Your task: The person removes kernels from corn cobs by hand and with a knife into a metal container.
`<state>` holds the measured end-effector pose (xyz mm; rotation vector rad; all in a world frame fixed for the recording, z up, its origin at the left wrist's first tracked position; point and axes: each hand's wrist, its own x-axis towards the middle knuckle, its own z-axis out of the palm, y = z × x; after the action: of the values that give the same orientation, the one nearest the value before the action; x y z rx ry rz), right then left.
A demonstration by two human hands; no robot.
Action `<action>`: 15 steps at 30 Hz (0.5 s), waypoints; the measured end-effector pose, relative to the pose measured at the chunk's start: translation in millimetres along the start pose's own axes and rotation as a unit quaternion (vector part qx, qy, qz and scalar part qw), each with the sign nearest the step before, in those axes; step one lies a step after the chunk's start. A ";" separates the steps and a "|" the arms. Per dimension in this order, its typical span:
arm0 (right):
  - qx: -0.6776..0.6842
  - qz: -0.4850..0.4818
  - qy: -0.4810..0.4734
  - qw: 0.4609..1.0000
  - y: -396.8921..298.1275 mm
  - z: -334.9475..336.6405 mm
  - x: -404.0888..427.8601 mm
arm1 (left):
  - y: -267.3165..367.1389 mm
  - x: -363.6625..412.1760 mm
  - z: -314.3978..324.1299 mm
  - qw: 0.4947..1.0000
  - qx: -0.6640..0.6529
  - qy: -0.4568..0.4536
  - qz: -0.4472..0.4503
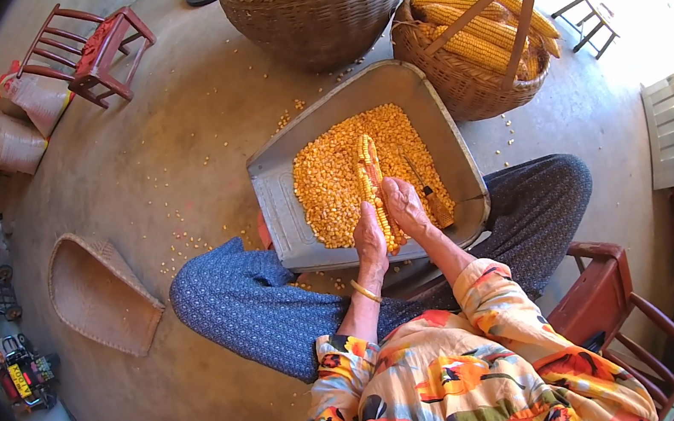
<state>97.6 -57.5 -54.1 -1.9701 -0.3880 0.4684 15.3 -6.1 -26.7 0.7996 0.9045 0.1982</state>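
Both my hands are on one partly shelled ear of corn (368,164) above a metal pan (286,217). My left hand (369,239) wraps its lower left side, while my right hand (404,206) presses on the right side with the thumb near the cob. Rows of kernels are gone along a strip of the ear, baring the reddish cob. Loose yellow corn kernels (332,179) cover much of the pan's floor. A tool with a wooden handle (440,207) and a thin metal shaft lies on the kernels, right of my right hand.
Beyond the pan stand a woven basket (317,22) of bare cobs and a handled basket (462,92) of unshelled corn ears. A woven scoop (100,295) lies on the floor at left. Wooden chairs (101,50) and full sacks (14,139) stand farther off. Scattered kernels dot the concrete.
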 end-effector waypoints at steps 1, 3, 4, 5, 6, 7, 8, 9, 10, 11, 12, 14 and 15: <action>0.144 0.054 -0.018 0.988 -10.3 -0.8 -4.4 | -0.6 0.7 -4.0 1.000 0.000 0.002 0.000; 0.189 0.073 -0.037 0.979 -22.6 -0.8 -8.3 | -3.9 4.4 -11.7 1.000 0.024 -0.017 0.001; 0.187 0.080 -0.049 0.978 -24.1 0.1 -9.1 | -6.7 7.2 -12.7 1.000 0.024 -0.017 0.001; 0.185 0.087 -0.062 0.977 -25.7 1.7 -10.2 | -9.2 10.5 -13.7 1.000 0.017 -0.011 0.008; 0.192 0.081 -0.038 0.977 -29.6 3.0 -13.1 | -11.6 13.3 -13.5 1.000 0.010 -0.007 0.014; 0.192 0.081 -0.037 0.977 -21.6 5.5 -10.2 | -14.4 15.4 -13.5 1.000 0.010 -0.008 0.015; 0.153 0.053 -0.010 0.987 -9.7 10.4 -5.0 | -17.2 17.0 -13.4 0.999 0.027 0.012 0.029; 0.114 0.026 0.017 0.993 -10.1 11.9 -2.8 | -16.8 16.8 -12.2 0.998 0.043 0.033 0.043; 0.113 0.027 0.017 0.993 -9.8 10.9 -3.8 | -16.4 16.2 -10.9 0.998 0.042 0.033 0.043; 0.132 0.041 0.012 0.990 -9.2 8.6 -5.9 | -16.1 15.3 -9.6 0.998 0.040 0.026 0.046; 0.151 0.054 0.007 0.987 -11.3 6.0 -7.8 | -15.0 13.8 -8.7 0.998 0.037 0.018 0.049; 0.168 0.047 -0.008 0.985 -3.1 3.1 -6.3 | -12.7 12.3 -9.3 0.998 0.040 0.009 0.045; 0.183 0.041 -0.024 0.982 -8.6 0.8 -5.8 | -9.0 10.6 -8.5 0.998 0.042 0.000 0.041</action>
<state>91.6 -56.1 -45.7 -1.6228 -0.2322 0.5959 13.8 -2.8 -42.6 0.9158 0.8856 0.2330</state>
